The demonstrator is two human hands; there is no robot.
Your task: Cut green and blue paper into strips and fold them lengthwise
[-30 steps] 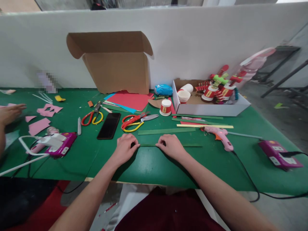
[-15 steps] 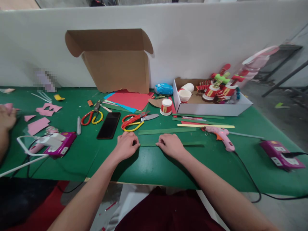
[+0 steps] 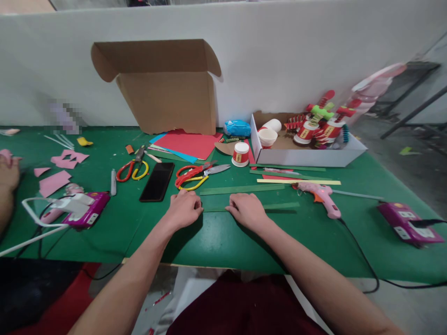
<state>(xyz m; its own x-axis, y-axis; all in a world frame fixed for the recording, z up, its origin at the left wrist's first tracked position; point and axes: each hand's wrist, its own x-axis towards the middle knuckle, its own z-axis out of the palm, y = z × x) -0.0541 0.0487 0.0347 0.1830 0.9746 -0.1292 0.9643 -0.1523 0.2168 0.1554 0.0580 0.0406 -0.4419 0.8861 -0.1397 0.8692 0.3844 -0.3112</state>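
Observation:
Between my two hands a narrow green paper strip (image 3: 214, 209) runs level, just above the green table. My left hand (image 3: 184, 208) is closed in a pinch on its left end. My right hand (image 3: 247, 209) pinches it farther along, and the strip's free end sticks out to the right past the hand. A second green strip (image 3: 242, 190) lies flat just beyond my hands. Scissors with red and yellow handles (image 3: 197, 177) rest past my left hand, beside a black phone (image 3: 157, 182). A paper cup (image 3: 240, 154) stands upside down farther back.
A pink glue gun (image 3: 323, 196) with a cord lies at right, near a purple power strip (image 3: 410, 224). A white box (image 3: 307, 158) holds cups and paper figures. Red paper sheets (image 3: 192, 144) lie behind. Another person's hand (image 3: 10, 172) is at the left edge, near pink paper pieces (image 3: 56, 183).
My hands stay almost in place, both still pinching the strip. The strip's right end has risen slightly. The other person's hand at left has shifted a little.

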